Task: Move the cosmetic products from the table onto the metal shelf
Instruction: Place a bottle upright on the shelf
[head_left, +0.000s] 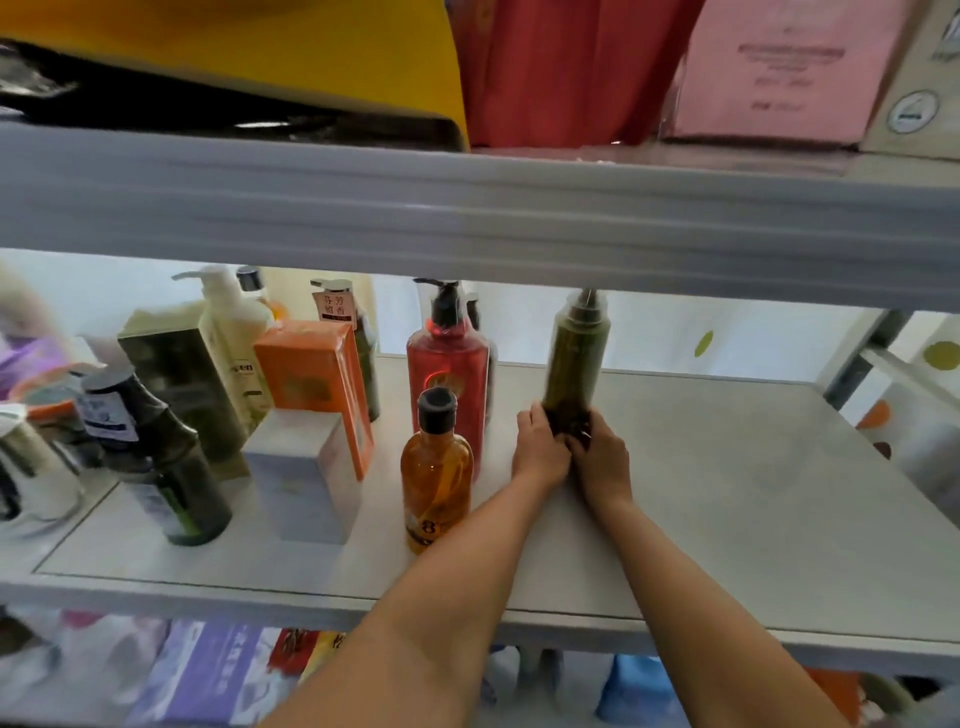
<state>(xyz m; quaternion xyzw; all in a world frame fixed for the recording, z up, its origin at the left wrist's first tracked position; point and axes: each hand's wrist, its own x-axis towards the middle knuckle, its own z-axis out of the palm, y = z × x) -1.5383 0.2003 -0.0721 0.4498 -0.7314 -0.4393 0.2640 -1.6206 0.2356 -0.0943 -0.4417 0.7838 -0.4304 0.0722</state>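
A tall olive-green pump bottle (574, 358) stands on the middle level of the metal shelf (727, 493), a little blurred. My left hand (540, 447) and my right hand (602, 457) both grip its base from either side. Just left of it stand a red pump bottle (449, 364) and a small amber bottle (436, 473) with a black cap. Further left are an orange box (311, 379), a pale lilac box (301, 478), a cream pump bottle (234, 338) and a dark green bottle (161, 467).
The shelf beam above (467, 223) hangs low over the bottle tops. Yellow, red and pink packages sit on the upper level. Boxes and packets fill the level below. The right half of the middle level is bare shelf board.
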